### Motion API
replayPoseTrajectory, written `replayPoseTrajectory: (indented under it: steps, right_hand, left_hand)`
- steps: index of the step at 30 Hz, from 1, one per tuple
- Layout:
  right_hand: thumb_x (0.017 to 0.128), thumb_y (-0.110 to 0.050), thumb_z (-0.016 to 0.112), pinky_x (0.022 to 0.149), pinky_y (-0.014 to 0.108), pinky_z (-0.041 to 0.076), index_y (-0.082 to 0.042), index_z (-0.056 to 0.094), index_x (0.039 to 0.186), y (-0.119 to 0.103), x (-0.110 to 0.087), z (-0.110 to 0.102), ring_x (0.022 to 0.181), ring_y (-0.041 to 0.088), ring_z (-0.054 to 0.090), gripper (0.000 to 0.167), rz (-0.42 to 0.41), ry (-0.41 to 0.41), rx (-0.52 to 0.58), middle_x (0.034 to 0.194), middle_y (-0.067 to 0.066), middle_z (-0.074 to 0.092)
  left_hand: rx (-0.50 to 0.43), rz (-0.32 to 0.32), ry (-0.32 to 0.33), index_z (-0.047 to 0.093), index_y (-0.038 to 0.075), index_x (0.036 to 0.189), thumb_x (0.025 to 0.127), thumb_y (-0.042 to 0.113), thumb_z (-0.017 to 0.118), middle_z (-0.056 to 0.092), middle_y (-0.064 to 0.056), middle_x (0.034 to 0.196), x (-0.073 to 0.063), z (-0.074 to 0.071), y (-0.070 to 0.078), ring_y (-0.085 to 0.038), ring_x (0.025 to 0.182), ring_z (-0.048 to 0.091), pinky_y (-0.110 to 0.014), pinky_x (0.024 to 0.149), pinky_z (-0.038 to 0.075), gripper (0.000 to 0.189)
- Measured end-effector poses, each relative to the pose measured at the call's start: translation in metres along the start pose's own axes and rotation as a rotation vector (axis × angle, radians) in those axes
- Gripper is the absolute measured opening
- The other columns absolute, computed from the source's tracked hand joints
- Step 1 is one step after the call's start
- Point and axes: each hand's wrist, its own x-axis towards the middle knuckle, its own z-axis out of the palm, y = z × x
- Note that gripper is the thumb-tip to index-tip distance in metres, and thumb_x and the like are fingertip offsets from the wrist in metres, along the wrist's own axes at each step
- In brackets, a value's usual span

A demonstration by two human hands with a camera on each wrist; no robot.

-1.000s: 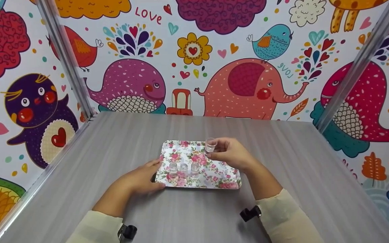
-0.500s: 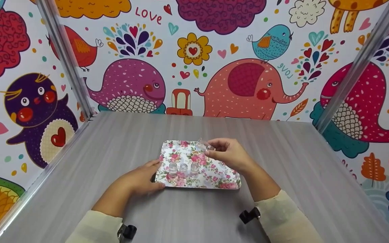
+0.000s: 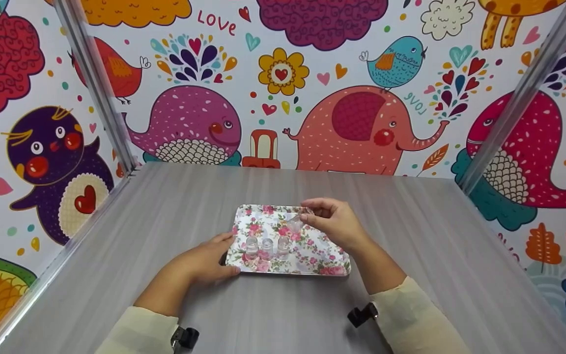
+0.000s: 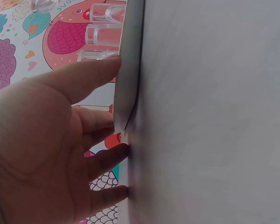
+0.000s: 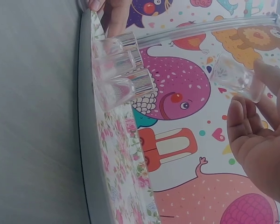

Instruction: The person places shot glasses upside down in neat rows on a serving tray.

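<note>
A floral tray [image 3: 307,255] with a pale rim lies on the table. My left hand [image 3: 209,258] rests against its near left corner, thumb on the front edge and fingers fairly straight along the left side. Toward the tray's front left, three small clear glasses [image 3: 267,246] stand in a row, thick bases upward. Above the tray's back right part, my right hand [image 3: 337,223] pinches a fourth small clear glass [image 5: 235,77] between thumb and fingers. That glass is tilted and apart from the tray; in the head view it is faint against the flowers.
The grey wood-grain table [image 3: 180,196] surrounds the tray. Behind it and at the sides stand walls [image 3: 283,29] printed with cartoon animals, with metal posts [image 3: 97,88] at the corners. Black wrist cameras [image 3: 363,314] sit at both cuffs.
My right hand has turned the glass from upright to tilted, its body now pointing down and left over the tray. My left hand, the tray and the three standing glasses have stayed put.
</note>
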Motion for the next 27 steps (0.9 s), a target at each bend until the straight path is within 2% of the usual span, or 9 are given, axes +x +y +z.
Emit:
replayPoseTrajectory:
  steps: [5,10,15,19,24,27]
  right_hand:
    - [0.092,-0.016,0.086,0.083,0.025,0.064,-0.006,0.077,0.128,0.0,0.0,0.002,0.094,0.018,0.072,0.038,-0.007,-0.014,0.047,0.113,0.011,0.078]
    - [0.093,-0.014,0.085,0.087,0.025,0.064,-0.011,0.078,0.129,0.003,0.0,0.005,0.102,0.019,0.073,0.037,0.047,-0.027,-0.011,0.125,0.01,0.078]
    - [0.095,-0.009,0.081,0.095,0.031,0.064,-0.018,0.079,0.128,0.005,0.0,0.007,0.111,0.02,0.075,0.034,0.102,-0.058,-0.066,0.132,0.009,0.077]
    - [0.094,-0.009,0.081,0.095,0.032,0.064,-0.015,0.078,0.13,0.009,0.0,0.008,0.108,0.02,0.075,0.036,0.103,-0.081,-0.088,0.132,0.011,0.077]
    - [0.095,-0.008,0.08,0.089,0.028,0.064,-0.015,0.079,0.127,0.017,0.0,0.009,0.102,0.018,0.073,0.033,0.105,-0.109,-0.113,0.129,0.011,0.077]
    - [0.095,-0.006,0.079,0.087,0.024,0.063,-0.011,0.079,0.126,0.025,0.0,0.009,0.099,0.016,0.071,0.032,0.101,-0.133,-0.115,0.129,0.016,0.076]
  left_hand:
    - [-0.004,0.003,-0.002,0.035,0.004,0.167,0.097,0.042,0.078,0.027,-0.008,0.179,0.001,-0.001,-0.001,-0.042,0.163,0.03,-0.063,0.131,0.029,0.091]
    - [-0.004,0.009,-0.008,0.035,0.005,0.167,0.097,0.042,0.078,0.026,-0.008,0.179,0.002,-0.001,-0.002,-0.044,0.163,0.029,-0.064,0.13,0.028,0.091]
    - [-0.006,0.013,-0.01,0.034,0.004,0.167,0.097,0.041,0.077,0.027,-0.009,0.179,0.001,-0.001,-0.002,-0.044,0.163,0.029,-0.064,0.131,0.028,0.09]
    - [-0.007,0.015,-0.01,0.034,0.003,0.167,0.097,0.041,0.077,0.027,-0.01,0.179,0.001,-0.001,-0.001,-0.044,0.163,0.029,-0.063,0.131,0.028,0.09]
    - [-0.006,0.011,-0.011,0.034,0.004,0.167,0.097,0.041,0.077,0.027,-0.009,0.179,0.001,-0.001,-0.001,-0.044,0.163,0.029,-0.063,0.131,0.028,0.09]
    - [-0.005,0.007,-0.013,0.034,0.004,0.167,0.097,0.041,0.077,0.026,-0.009,0.179,0.001,-0.002,-0.001,-0.043,0.163,0.029,-0.063,0.131,0.028,0.09]
